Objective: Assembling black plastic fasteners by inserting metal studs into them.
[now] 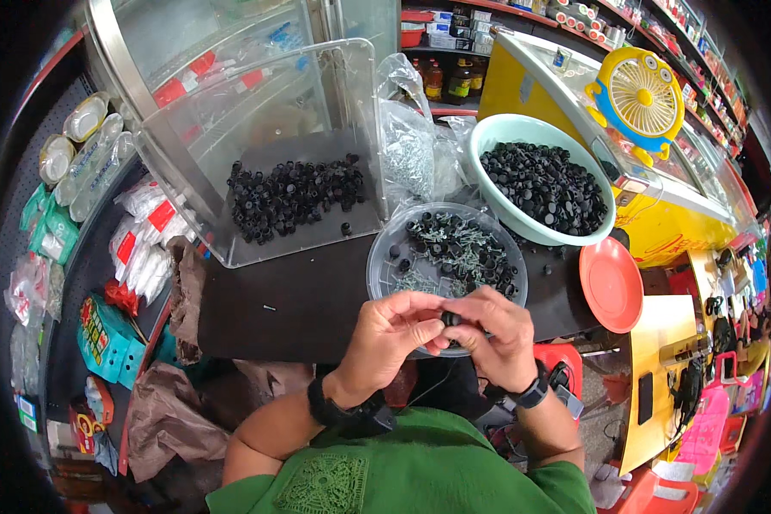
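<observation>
Both my hands meet above the near rim of a round clear plastic tub (377,257). Between their fingertips is a small black plastic cap (451,318). My left hand (394,334) pinches it from the left, and my right hand (493,334) has its fingers curled round the other side. Whether a screw sits in the cap is hidden by the fingers. Inside the tub lie loose black caps (488,276) and a heap of silvery screws (456,244).
A clear bin (291,236) with many black caps stands at the back left. Behind the tub are a pale green basin (488,184) of black caps and plastic bags of screws (409,150). A red plate (611,284) lies right; one screw (269,307) lies on the dark table (240,321).
</observation>
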{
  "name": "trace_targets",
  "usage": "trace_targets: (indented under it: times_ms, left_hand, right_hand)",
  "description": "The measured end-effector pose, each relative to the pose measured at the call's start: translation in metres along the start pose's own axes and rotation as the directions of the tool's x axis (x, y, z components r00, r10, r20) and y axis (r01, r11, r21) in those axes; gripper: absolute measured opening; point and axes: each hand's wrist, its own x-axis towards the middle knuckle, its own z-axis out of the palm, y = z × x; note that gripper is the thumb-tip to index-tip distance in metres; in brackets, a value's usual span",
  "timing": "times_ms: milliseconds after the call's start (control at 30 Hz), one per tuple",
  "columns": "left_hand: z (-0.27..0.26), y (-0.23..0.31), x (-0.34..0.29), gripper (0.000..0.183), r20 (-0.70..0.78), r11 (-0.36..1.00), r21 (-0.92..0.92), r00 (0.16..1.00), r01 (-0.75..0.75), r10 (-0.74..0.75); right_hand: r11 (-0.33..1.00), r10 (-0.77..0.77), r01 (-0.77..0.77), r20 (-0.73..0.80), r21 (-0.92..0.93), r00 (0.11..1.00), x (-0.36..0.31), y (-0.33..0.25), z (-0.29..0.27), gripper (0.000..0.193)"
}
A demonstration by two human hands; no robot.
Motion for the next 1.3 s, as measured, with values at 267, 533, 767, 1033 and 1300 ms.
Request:
trace_targets:
  times_ms: [267, 533, 767, 1033, 1300]
  left_hand:
    - [-0.053, 0.015, -0.013, 0.015, -0.199, 0.999, -0.005, 0.979, -0.048, 0.046]
    - [-0.098, 0.01, -0.028, 0.012, -0.341, 0.996, -0.085, 0.938, 0.03, -0.057]
    - [-0.093, 0.014, -0.01, 0.01, -0.277, 0.996, -0.052, 0.957, 0.078, -0.09]
    - [-0.104, 0.014, -0.005, 0.01, -0.304, 0.997, -0.004, 0.949, 0.083, -0.08]
    - [-0.141, 0.02, 0.059, 0.033, -0.227, 0.396, 0.914, 0.922, 0.09, 0.314]
  right_hand:
    - [0.734, 0.574, -0.245, -0.386, 0.633, 0.722, 0.065, 0.076, -0.109, 0.022]
    - [0.715, 0.631, -0.677, 0.257, 0.175, 0.732, 0.075, 0.04, -0.049, 0.015]
    - [0.876, 0.163, 0.098, 0.482, -0.472, 0.861, 0.078, 0.093, 0.034, 0.009]
    - [0.82, 0.253, 0.15, 0.586, -0.552, 0.77, 0.086, 0.101, 0.044, 0.016]
    - [0.825, 0.252, 0.127, 0.561, -0.55, 0.789, 0.065, 0.088, 0.037, 0.017]
